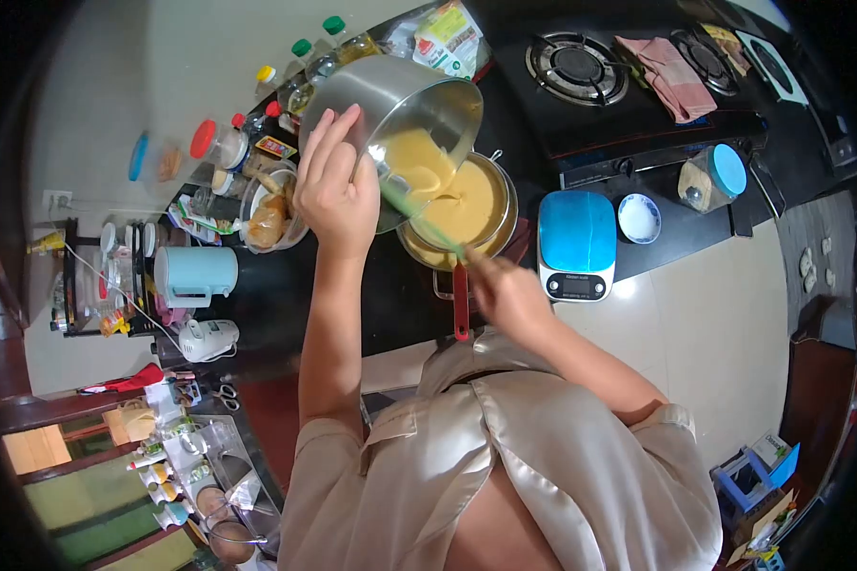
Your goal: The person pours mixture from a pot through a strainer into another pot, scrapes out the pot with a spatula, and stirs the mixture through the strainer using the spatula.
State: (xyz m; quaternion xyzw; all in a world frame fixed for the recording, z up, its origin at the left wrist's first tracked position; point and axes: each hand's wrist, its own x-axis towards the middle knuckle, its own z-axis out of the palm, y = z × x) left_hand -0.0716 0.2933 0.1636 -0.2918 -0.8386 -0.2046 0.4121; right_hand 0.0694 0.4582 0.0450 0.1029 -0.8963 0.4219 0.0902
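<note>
My left hand [338, 190] grips a large stainless steel bowl [367, 95], tilted on its side with its mouth to the right. Pale yellow batter [414, 167] runs from it into a round strainer, whose red handle [461, 300] points toward me. More batter [471, 205] fills the strainer, which rests over a metal container [510, 205] with batter showing at its near side. In my right hand [509, 295], fingers closed round the handle, is a green spatula [433, 228]. Its blurred blade reaches to the steel bowl's lower rim.
Right of the strainer sit a blue-topped kitchen scale [577, 233], a small bowl [639, 219] and a blue-lidded jar [712, 178]. Behind them is a gas stove [581, 71] with a pink cloth [671, 76]. Bottles [324, 62], a plastic tub [267, 214] and a light-blue kettle [195, 274] line the left.
</note>
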